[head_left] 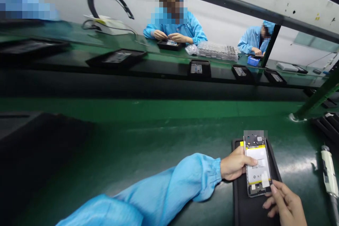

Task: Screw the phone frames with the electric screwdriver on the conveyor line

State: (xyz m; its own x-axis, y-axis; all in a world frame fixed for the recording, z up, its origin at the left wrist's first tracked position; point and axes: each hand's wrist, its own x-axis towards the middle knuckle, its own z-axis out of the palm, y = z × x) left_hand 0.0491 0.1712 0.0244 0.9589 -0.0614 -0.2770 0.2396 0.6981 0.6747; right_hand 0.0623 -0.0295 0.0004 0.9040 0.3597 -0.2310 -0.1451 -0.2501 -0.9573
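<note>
An opened smartphone (256,173) is held above a black tray (242,208), its back off so that the white battery with yellow edges shows. My left hand (235,162) grips it from the left side, thumb lying across the battery and fingers underneath. At the phone's lower right corner, my right hand (287,201) has its thumb and forefinger closed on the edge, while the other fingers curl loosely below. A small yellow tab (241,143) sticks out by the phone's upper left edge.
A white electric screwdriver (329,173) lies at the right on the green bench (159,137). Behind runs a line with black trays (200,69) bearing phone parts. A green post (317,95) slants up at the right. Two co-workers in blue (194,24) sit across.
</note>
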